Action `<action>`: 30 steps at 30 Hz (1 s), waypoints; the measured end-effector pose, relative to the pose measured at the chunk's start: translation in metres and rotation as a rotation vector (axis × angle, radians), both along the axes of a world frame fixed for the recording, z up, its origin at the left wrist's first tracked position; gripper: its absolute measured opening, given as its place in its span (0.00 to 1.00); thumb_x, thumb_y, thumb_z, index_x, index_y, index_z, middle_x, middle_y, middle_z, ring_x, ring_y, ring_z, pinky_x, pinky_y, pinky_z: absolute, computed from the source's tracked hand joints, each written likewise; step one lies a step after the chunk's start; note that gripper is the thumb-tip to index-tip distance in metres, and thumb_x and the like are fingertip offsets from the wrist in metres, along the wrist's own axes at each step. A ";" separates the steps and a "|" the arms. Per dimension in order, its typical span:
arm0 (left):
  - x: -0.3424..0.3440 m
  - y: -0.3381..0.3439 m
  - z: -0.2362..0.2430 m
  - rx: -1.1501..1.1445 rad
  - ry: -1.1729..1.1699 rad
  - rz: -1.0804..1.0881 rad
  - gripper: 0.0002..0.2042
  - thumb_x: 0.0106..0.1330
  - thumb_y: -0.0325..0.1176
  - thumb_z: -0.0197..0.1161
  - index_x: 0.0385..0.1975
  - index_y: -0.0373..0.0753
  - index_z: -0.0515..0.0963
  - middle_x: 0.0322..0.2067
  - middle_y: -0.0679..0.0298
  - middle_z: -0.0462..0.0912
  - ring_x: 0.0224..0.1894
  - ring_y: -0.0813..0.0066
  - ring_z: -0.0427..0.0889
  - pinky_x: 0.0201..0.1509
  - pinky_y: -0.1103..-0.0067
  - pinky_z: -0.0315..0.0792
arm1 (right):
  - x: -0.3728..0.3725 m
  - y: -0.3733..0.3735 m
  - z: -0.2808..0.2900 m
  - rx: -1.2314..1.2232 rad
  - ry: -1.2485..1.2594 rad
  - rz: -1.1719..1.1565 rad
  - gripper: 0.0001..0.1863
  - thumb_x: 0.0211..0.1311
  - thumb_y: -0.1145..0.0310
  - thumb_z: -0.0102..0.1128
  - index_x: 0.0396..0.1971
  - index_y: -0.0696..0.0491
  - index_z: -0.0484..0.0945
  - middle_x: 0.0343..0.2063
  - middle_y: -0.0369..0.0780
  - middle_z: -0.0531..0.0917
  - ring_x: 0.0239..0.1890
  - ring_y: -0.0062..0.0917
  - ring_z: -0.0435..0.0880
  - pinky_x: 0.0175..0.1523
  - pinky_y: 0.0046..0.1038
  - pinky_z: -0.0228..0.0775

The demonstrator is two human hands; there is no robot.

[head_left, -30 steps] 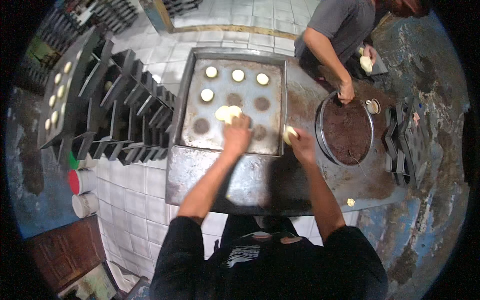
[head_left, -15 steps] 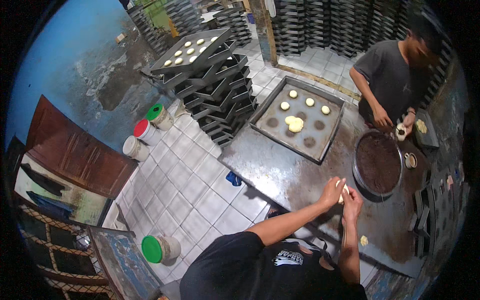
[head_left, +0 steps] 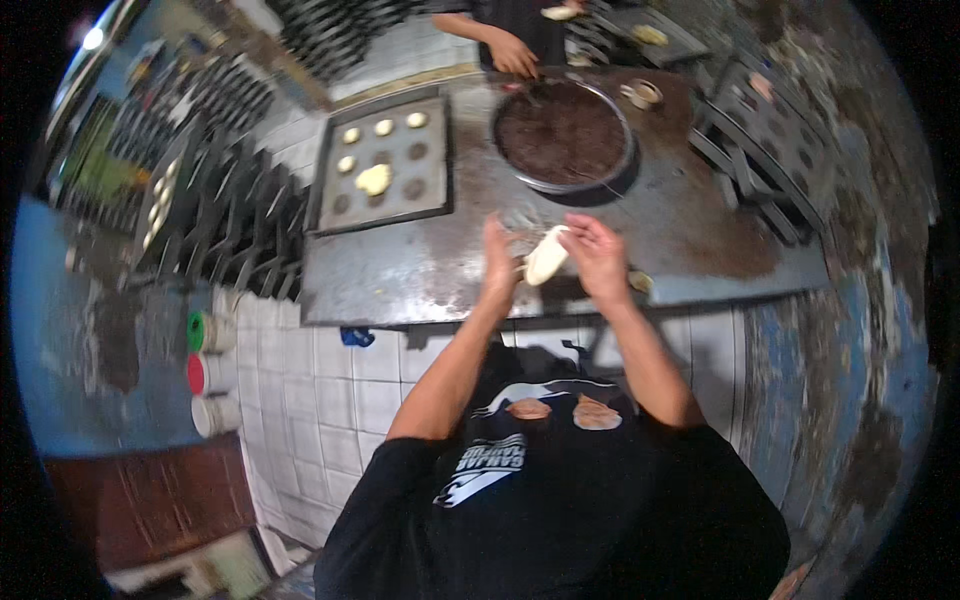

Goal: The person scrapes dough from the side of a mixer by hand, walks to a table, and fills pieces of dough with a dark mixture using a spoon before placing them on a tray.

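A flattened oval of pale dough (head_left: 546, 258) hangs over the near edge of the metal table. My right hand (head_left: 598, 262) pinches its right end between thumb and fingers. Beside its left edge, my left hand (head_left: 499, 262) has fingers stretched upward, somewhat blurred, and does not grip the dough. Beyond both hands stands a round metal bowl (head_left: 598, 184) of dark brown crumbly filling (head_left: 560, 130). A square baking tray (head_left: 432, 202) at the left carries several round dough balls (head_left: 383, 128) and a clumped lump of dough (head_left: 373, 180).
Across the table (head_left: 460, 270), a co-worker's hand (head_left: 512, 52) reaches the bowl's far rim. A cup (head_left: 641, 95) stands right of the bowl, with dark trays (head_left: 745, 165) stacked farther right. More stacked trays (head_left: 250, 225) rise at the left, near lidded buckets (head_left: 212, 373).
My view has swung right, bringing the bowl in front of me. My hands have parted; the dough, formerly between both, is now flattened and held by the right one.
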State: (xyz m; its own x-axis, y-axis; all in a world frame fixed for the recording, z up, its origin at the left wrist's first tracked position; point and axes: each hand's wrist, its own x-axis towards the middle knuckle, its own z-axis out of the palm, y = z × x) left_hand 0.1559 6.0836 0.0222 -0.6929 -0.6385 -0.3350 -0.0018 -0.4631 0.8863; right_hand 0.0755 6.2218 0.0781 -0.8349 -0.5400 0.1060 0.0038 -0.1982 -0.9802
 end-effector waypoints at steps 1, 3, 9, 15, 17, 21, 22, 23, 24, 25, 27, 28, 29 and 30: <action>0.020 0.005 0.028 0.252 0.004 0.145 0.22 0.76 0.42 0.53 0.63 0.36 0.66 0.36 0.65 0.79 0.34 0.71 0.76 0.40 0.72 0.73 | 0.011 -0.003 -0.003 0.051 0.054 -0.075 0.18 0.65 0.74 0.63 0.54 0.59 0.76 0.38 0.36 0.83 0.41 0.17 0.81 0.47 0.22 0.74; 0.057 -0.021 -0.061 -0.211 -0.252 -0.372 0.26 0.72 0.38 0.59 0.67 0.36 0.63 0.43 0.62 0.79 0.43 0.67 0.79 0.46 0.71 0.74 | 0.035 -0.009 -0.010 0.497 0.285 0.039 0.16 0.65 0.71 0.61 0.51 0.58 0.78 0.32 0.41 0.85 0.35 0.26 0.85 0.45 0.25 0.76; 0.025 0.008 -0.021 0.029 -0.127 -0.393 0.19 0.67 0.28 0.60 0.58 0.34 0.73 0.51 0.62 0.82 0.50 0.73 0.81 0.55 0.76 0.75 | -0.021 -0.022 -0.011 0.432 0.688 0.090 0.10 0.50 0.73 0.67 0.35 0.54 0.82 0.34 0.44 0.77 0.46 0.43 0.77 0.57 0.43 0.68; -0.023 -0.070 0.028 -0.224 0.058 -0.323 0.31 0.55 0.19 0.71 0.61 0.36 0.70 0.52 0.64 0.81 0.53 0.77 0.79 0.61 0.78 0.72 | -0.173 -0.007 -0.094 1.177 0.925 -0.355 0.04 0.60 0.71 0.57 0.31 0.55 0.76 0.28 0.44 0.78 0.34 0.43 0.80 0.40 0.40 0.73; -0.042 -0.094 0.046 -0.122 0.162 -0.237 0.32 0.51 0.18 0.73 0.59 0.36 0.72 0.50 0.64 0.81 0.52 0.79 0.79 0.60 0.80 0.73 | -0.199 -0.025 -0.098 1.159 1.026 -0.261 0.05 0.60 0.70 0.55 0.27 0.55 0.74 0.24 0.42 0.77 0.28 0.42 0.80 0.35 0.41 0.73; -0.064 -0.159 0.015 -0.143 0.023 -0.291 0.33 0.50 0.15 0.71 0.60 0.37 0.70 0.49 0.65 0.81 0.50 0.78 0.80 0.58 0.79 0.75 | -0.241 -0.069 -0.069 1.232 1.163 0.120 0.14 0.66 0.60 0.55 0.27 0.55 0.77 0.22 0.45 0.80 0.29 0.41 0.83 0.34 0.43 0.74; -0.068 -0.172 0.012 -0.151 0.035 -0.284 0.32 0.51 0.15 0.71 0.59 0.37 0.71 0.48 0.65 0.81 0.50 0.78 0.80 0.58 0.79 0.74 | -0.241 -0.084 -0.048 1.249 1.144 0.184 0.14 0.66 0.60 0.55 0.27 0.55 0.77 0.22 0.44 0.80 0.29 0.41 0.83 0.34 0.43 0.74; -0.069 -0.182 0.007 -0.150 0.036 -0.279 0.32 0.51 0.14 0.70 0.58 0.37 0.71 0.48 0.65 0.81 0.50 0.78 0.80 0.58 0.79 0.74 | -0.238 -0.099 -0.028 1.269 1.113 0.260 0.15 0.66 0.60 0.54 0.26 0.55 0.77 0.22 0.44 0.80 0.29 0.41 0.83 0.33 0.43 0.74; -0.071 -0.189 0.003 -0.151 0.041 -0.273 0.31 0.51 0.14 0.70 0.58 0.37 0.71 0.48 0.65 0.81 0.50 0.77 0.80 0.58 0.79 0.74 | -0.229 -0.119 -0.003 1.307 1.092 0.360 0.12 0.66 0.63 0.54 0.28 0.54 0.79 0.23 0.44 0.81 0.29 0.42 0.83 0.34 0.44 0.75; -0.076 -0.197 0.001 -0.178 0.012 -0.277 0.31 0.51 0.13 0.69 0.58 0.38 0.71 0.48 0.65 0.80 0.50 0.77 0.80 0.58 0.79 0.74 | -0.222 -0.129 -0.014 1.262 1.022 0.324 0.12 0.66 0.64 0.54 0.28 0.54 0.80 0.23 0.45 0.82 0.29 0.43 0.84 0.34 0.44 0.75; -0.084 -0.209 -0.001 -0.235 -0.042 -0.275 0.31 0.51 0.13 0.69 0.57 0.38 0.71 0.48 0.65 0.79 0.50 0.77 0.80 0.59 0.80 0.73 | -0.209 -0.144 -0.049 1.170 0.894 0.254 0.12 0.65 0.64 0.54 0.27 0.53 0.81 0.24 0.45 0.83 0.30 0.44 0.85 0.34 0.45 0.76; -0.086 -0.212 -0.008 -0.194 -0.053 -0.254 0.32 0.51 0.13 0.69 0.58 0.38 0.70 0.49 0.66 0.78 0.50 0.76 0.79 0.59 0.79 0.73 | -0.201 -0.155 -0.060 1.220 0.866 0.241 0.12 0.65 0.64 0.54 0.26 0.54 0.81 0.23 0.46 0.83 0.29 0.45 0.84 0.34 0.45 0.76; -0.092 -0.216 -0.007 -0.194 -0.053 -0.257 0.31 0.52 0.14 0.69 0.58 0.38 0.70 0.49 0.65 0.78 0.51 0.76 0.79 0.59 0.79 0.73 | -0.193 -0.168 -0.071 1.267 0.836 0.224 0.12 0.64 0.64 0.54 0.25 0.54 0.81 0.23 0.46 0.83 0.28 0.46 0.84 0.34 0.45 0.76; -0.097 -0.218 -0.005 -0.195 -0.053 -0.260 0.30 0.52 0.14 0.69 0.58 0.38 0.70 0.49 0.65 0.78 0.51 0.76 0.79 0.59 0.79 0.73 | -0.189 -0.175 -0.081 1.313 0.805 0.207 0.12 0.64 0.65 0.54 0.25 0.55 0.81 0.22 0.47 0.82 0.28 0.47 0.84 0.34 0.46 0.76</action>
State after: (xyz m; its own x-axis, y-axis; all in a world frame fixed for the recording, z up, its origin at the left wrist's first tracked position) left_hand 0.0594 5.8655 0.0174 -0.8260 -0.4984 -0.2633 -0.1457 -0.2625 0.9539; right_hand -0.1135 6.0473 -0.0029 -0.6940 -0.7044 -0.1491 -0.6724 0.7081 -0.2155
